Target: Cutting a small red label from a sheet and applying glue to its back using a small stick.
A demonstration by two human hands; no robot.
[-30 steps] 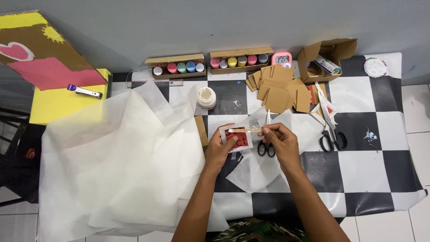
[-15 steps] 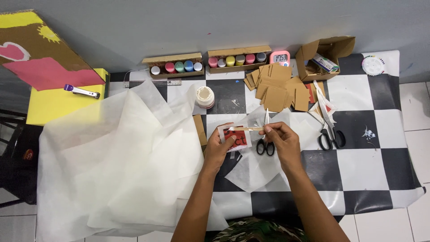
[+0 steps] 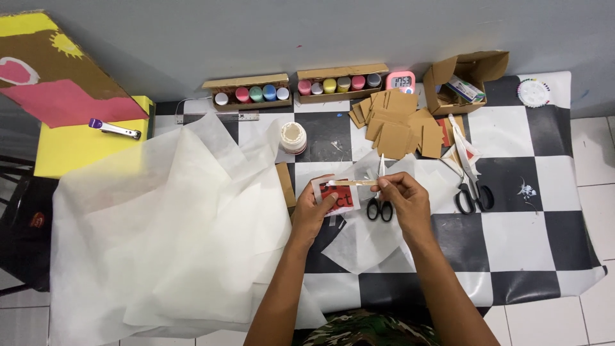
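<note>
**Craft table, mid-work: hands, card and stick**

- Left hand (image 3: 312,208): fingers curled closed on a small red-and-white card (image 3: 337,195), gripping its left edge; held just above the middle of the checkered table (image 3: 519,237).
- Right hand (image 3: 403,198): thumb and fingertips pinched shut on the right end of a thin wooden stick (image 3: 353,183), which lies level across the card's top edge.
- Small black-handled scissors (image 3: 380,202): flat on the table between the two hands, blades pointing to the far edge.
- Large white tissue sheets (image 3: 160,230): spread over the table's left half, spilling past the near edge.
- White glue pot (image 3: 294,137): upright, beyond the card.
- Two trays of paint pots (image 3: 250,93): along the far edge, side by side.
- Pink digital clock (image 3: 401,81): far edge, right of the trays.
- Stack of brown cardboard pieces (image 3: 394,125): near the far edge, centre-right.
- Open cardboard box (image 3: 471,77): towards the far right corner.
- Second pair of scissors (image 3: 473,189): right of the right hand, well apart from it.
- Painted cardboard panel (image 3: 45,77): off the table's left end.
</note>
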